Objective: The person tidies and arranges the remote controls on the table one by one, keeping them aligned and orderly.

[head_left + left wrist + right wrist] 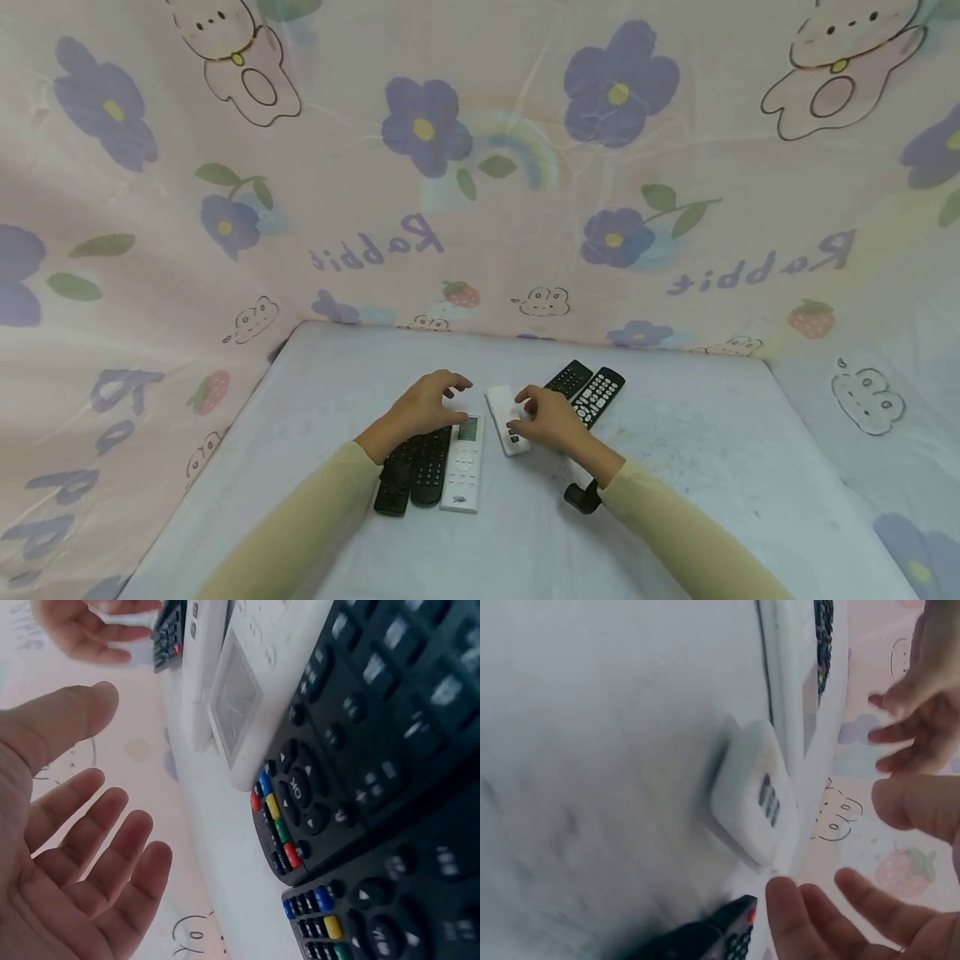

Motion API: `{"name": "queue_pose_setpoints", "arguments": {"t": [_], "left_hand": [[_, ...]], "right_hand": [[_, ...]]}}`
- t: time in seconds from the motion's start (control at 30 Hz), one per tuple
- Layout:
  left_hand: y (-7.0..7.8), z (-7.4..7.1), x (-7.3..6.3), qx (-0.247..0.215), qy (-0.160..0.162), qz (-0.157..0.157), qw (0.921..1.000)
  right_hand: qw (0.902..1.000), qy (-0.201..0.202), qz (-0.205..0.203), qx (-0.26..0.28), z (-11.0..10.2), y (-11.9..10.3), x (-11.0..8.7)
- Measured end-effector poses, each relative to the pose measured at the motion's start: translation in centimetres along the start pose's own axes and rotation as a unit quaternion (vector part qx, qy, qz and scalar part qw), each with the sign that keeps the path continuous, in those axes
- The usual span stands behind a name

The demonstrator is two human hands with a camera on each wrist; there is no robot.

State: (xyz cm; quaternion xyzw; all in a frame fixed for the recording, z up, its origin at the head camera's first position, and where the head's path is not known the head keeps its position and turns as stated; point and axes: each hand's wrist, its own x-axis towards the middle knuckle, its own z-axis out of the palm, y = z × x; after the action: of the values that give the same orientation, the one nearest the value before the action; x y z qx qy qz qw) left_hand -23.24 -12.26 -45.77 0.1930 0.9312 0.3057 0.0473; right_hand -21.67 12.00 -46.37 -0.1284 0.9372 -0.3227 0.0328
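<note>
My left hand point(422, 407) hovers with thumb and fingers spread above the top ends of three remotes laid side by side. These are a black remote point(393, 490), a second black remote point(429, 477) and a white air-conditioner remote point(462, 477) with a small screen. A smaller white remote point(754, 791) with a few dark buttons lies just right of them on the table. Close over it is my right hand point(553, 421), fingers loosely bent and apart, holding nothing. Behind the right hand, two black remotes point(602, 390) lie slanted, their lower ends partly hidden.
A small black object point(581, 498) shows beside the right wrist, partly covered by the sleeve. All the remotes lie on a white-covered table point(720, 467). A pink curtain point(510, 200) printed with flowers and rabbits rises behind the table and along its sides.
</note>
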Motion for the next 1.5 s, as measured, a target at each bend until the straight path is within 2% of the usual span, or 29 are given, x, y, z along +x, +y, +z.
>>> {"name": "queue_pose_setpoints", "arguments": {"t": [0.13,0.27,0.4,0.57,0.67,0.77,0.9,1.23,1.5], "left_hand": [[-0.4,0.3,1.6,-0.023,-0.014,-0.003,0.9996],[-0.6,0.6,3.1,-0.066,-0.028,-0.014,0.9973],[-0.8,1.0,4.5,-0.103,-0.036,-0.035,0.9935],[-0.7,1.7,6.1,-0.117,-0.051,-0.043,0.9909],[-0.7,2.3,6.8,-0.121,-0.064,-0.059,0.9888],[-1.1,2.8,7.3,-0.125,-0.077,-0.075,0.9863],[-1.7,3.4,7.8,-0.139,-0.093,-0.079,0.9826],[-2.2,3.5,8.1,-0.162,-0.136,-0.045,0.9764],[-1.9,3.5,8.4,-0.142,-0.152,-0.046,0.977]], "right_hand": [[0.9992,-0.002,0.036,-0.017,0.5,0.0,-0.8],[0.9987,-0.002,0.042,-0.03,1.2,0.3,-1.4],[0.999,-0.006,0.042,-0.016,1.6,0.3,-1.8],[0.9986,-0.01,0.053,-0.001,1.8,0.5,-2.3],[0.9981,-0.013,0.06,0.008,1.9,0.7,-2.5],[0.9976,-0.017,0.064,0.018,2.1,0.9,-2.7],[0.9974,-0.017,0.065,0.024,2.5,1.1,-2.9],[0.9974,0.004,0.047,0.055,3.7,0.9,-3.3],[0.9977,0.014,0.044,0.049,4.4,0.6,-3.2]]}}
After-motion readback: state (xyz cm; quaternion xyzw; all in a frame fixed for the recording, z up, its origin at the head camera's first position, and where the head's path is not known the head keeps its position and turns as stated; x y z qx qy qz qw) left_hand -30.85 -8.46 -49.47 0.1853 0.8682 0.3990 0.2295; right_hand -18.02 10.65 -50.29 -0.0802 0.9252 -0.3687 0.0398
